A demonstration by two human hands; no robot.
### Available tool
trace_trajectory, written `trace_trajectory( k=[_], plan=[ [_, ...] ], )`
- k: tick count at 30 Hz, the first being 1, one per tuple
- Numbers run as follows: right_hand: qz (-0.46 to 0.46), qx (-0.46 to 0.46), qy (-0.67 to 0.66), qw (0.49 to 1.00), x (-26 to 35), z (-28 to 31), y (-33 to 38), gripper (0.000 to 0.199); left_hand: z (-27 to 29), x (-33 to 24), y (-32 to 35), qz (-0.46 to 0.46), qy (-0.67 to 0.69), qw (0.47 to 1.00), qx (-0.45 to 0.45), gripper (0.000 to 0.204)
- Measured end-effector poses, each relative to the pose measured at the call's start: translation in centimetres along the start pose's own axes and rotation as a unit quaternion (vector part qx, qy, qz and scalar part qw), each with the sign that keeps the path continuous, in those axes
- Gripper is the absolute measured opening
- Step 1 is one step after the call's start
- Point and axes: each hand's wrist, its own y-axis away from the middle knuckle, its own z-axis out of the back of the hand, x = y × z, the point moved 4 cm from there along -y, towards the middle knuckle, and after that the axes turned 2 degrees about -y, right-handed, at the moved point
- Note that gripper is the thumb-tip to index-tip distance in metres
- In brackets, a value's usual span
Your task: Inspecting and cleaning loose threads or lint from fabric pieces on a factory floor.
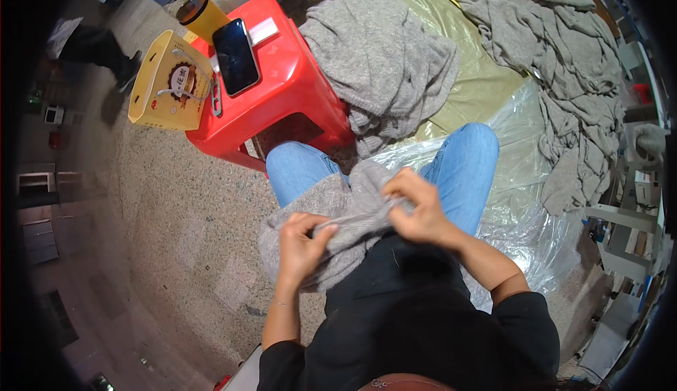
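Observation:
A grey knitted fabric piece lies over my lap, bunched between my two hands. My left hand is closed on its near left part, thumb and fingers pinching the cloth. My right hand grips the fabric on the other side, its fingers curled and slightly blurred. A fold of the cloth is stretched between the hands. Whether the piece is a whole garment or a panel, I cannot tell.
A red plastic stool ahead left bears a phone, a yellow paper bag, snips and a bottle. Grey knit heaps lie ahead; more knitwear lies on plastic sheeting at right. A person's legs show far left.

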Motion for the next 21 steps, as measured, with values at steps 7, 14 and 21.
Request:
trace_trajectory(
  k=[7, 14, 21],
  plan=[
    [-0.182, 0.075, -0.029, 0.98, -0.7, 0.6, -1.8, 0.015, -0.4, 1.5, 0.0, 0.148, 0.404, 0.901, 0.046, 0.013],
    [-0.12, 0.205, -0.184, 0.954, -1.1, -3.9, -2.8, 0.014, -2.0, -0.2, -0.3, 0.151, 0.478, 0.862, 0.081, 0.014],
    [-0.22, 0.167, -0.288, 0.917, -1.4, -4.7, -2.2, 0.018, -2.2, -0.7, -0.1, 0.174, 0.477, 0.859, 0.069, 0.019]
  ],
)
